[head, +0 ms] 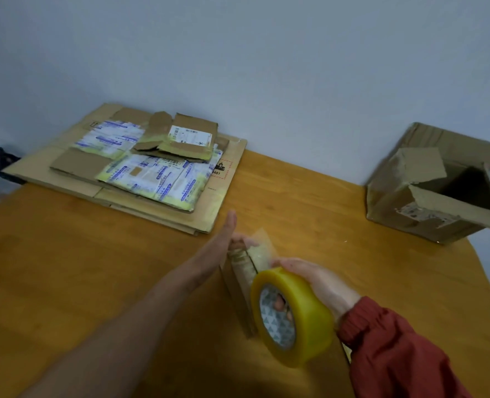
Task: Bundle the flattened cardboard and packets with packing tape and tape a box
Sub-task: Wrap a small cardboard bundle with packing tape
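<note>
Presently the tape roll [292,314] is being held by the right hand [315,280], its fingers hooked through the stiff core. The free strip [255,254], judged limp and self-sticking, is being pinched at its end by the left hand [231,234]. Beyond those fingertips the flattened cardboard [45,159] and packets [152,176] are lying, and the open box [427,208] is standing well off to their right.

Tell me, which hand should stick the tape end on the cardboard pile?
Probably the left hand. It pinches the loose tape end and is nearer the pile, which lies far left on the table. The right hand grips the roll.
</note>
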